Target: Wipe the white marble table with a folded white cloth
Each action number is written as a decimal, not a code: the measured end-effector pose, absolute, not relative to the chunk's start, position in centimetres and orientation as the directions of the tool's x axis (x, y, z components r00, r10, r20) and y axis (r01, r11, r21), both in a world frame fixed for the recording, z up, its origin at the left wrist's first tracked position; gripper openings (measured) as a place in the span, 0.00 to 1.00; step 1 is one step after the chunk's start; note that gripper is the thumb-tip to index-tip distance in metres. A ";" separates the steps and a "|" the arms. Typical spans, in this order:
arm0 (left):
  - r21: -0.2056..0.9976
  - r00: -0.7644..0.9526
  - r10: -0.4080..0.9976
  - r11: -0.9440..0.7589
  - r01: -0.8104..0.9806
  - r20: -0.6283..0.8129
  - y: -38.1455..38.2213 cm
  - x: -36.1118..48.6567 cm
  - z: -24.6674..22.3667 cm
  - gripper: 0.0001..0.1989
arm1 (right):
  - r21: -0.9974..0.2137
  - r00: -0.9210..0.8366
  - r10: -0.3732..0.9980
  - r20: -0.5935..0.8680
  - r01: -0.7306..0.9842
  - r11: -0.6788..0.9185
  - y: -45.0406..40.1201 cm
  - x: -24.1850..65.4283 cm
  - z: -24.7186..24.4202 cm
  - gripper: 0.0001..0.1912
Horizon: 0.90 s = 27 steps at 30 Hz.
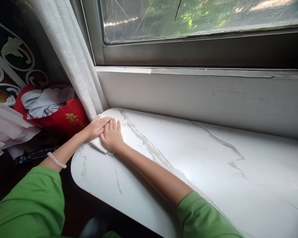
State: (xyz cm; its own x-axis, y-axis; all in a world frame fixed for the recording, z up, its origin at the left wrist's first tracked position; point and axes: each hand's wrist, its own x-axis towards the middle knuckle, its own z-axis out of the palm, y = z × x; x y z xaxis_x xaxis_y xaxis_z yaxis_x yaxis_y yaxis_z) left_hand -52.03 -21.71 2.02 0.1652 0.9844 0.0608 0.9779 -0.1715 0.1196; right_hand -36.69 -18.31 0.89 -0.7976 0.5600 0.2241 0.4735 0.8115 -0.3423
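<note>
A white cloth [99,144] lies on the white marble-patterned table [149,185], at its far left end near the curtain. My left hand [96,128] rests on the cloth with its fingers stretched out toward the right. Beside it, touching it, my right hand [112,136] presses flat on the same cloth, its fingers extended and slightly apart, pointing away from me. Both palms face down, and parts of the cloth show around them.
A light grey curtain [72,49] hangs at the table's left corner. Left of it sits a red bag [64,119] with pale clothes [43,100] inside. The window frame [164,54] and a low wall [188,96] run along the far side.
</note>
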 end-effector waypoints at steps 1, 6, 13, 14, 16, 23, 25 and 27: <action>0.125 0.153 0.986 -0.160 0.979 0.060 -20.4 -52.4 1.9 0.28 | -0.343 -0.788 0.575 0.221 0.488 0.802 -17.2 -37.1 0.8 0.34; 0.142 0.113 0.993 -0.118 0.983 0.039 -15.0 -53.3 1.7 0.27 | -0.330 -0.746 0.632 0.211 0.555 0.764 -12.8 -38.6 0.3 0.33; 0.105 0.110 0.991 -0.117 0.988 0.071 -12.0 -54.3 1.6 0.27 | -0.300 -0.722 0.656 0.218 0.590 0.749 -9.9 -40.0 0.2 0.33; 0.097 0.108 0.992 -0.114 0.989 0.073 -11.9 -54.4 1.5 0.27 | -0.299 -0.722 0.655 0.223 0.588 0.751 -9.8 -40.0 0.2 0.33; 0.089 0.104 0.992 -0.110 0.990 0.072 -11.9 -54.4 1.4 0.27 | -0.300 -0.720 0.653 0.236 0.585 0.753 -9.9 -40.0 0.2 0.33; 0.102 0.087 0.993 -0.094 0.990 0.076 -14.4 -52.9 1.5 0.27 | -0.310 -0.741 0.631 0.228 0.559 0.769 -11.6 -38.4 0.4 0.33; 0.098 0.089 0.993 -0.096 0.990 0.079 -15.8 -52.2 1.5 0.27 | -0.304 -0.754 0.611 0.241 0.539 0.786 -12.7 -37.6 0.4 0.33; 0.095 0.088 0.993 -0.095 0.991 0.084 -17.7 -51.2 1.4 0.27 | -0.300 -0.759 0.597 0.261 0.524 0.797 -14.3 -36.5 0.4 0.32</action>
State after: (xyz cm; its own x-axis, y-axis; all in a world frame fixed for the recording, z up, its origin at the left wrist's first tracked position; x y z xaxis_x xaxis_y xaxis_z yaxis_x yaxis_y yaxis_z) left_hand -51.20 -17.66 1.39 0.0875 0.9926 0.0840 0.9909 -0.0954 0.0951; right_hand -36.47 -14.34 0.37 -0.7587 0.5971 0.2606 0.5243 0.7970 -0.2997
